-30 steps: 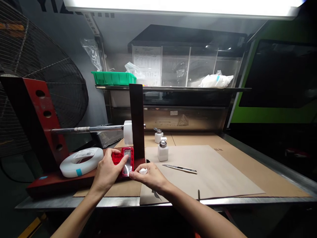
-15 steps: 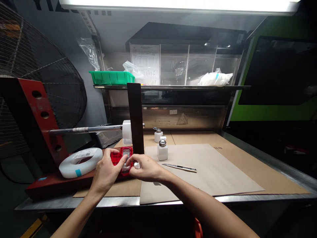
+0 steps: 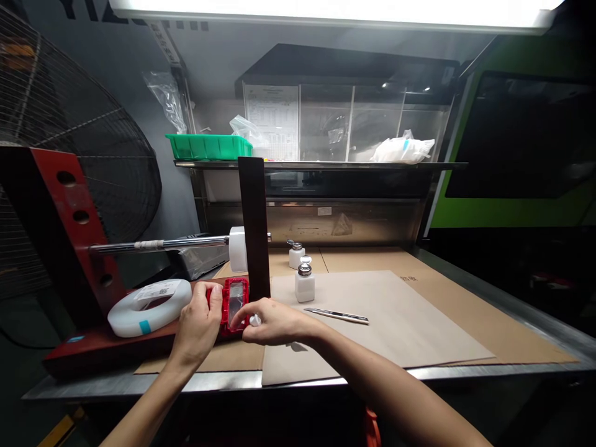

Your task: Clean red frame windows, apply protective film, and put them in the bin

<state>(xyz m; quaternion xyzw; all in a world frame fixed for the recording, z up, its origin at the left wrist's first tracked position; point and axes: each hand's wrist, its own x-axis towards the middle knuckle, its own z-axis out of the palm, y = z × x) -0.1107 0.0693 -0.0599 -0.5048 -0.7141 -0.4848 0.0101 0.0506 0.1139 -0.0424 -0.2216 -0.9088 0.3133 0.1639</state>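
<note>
My left hand grips a small red part with a clear shiny window, holding it upright by its left side just above the bench. My right hand is closed beside it, its fingertips touching the clear window. A small white wad sits pinched in those right fingers. Both hands hover over the front left of the brown paper sheet.
A white tape roll lies on a red stand with a steel rod. Two white dispenser bottles and a slim metal blade rest on the paper. A green tray sits on the shelf; a fan stands left.
The left hand has turned the red part more upright and shifted its grip to the left side. The right hand has moved up to the window with the white wad.
</note>
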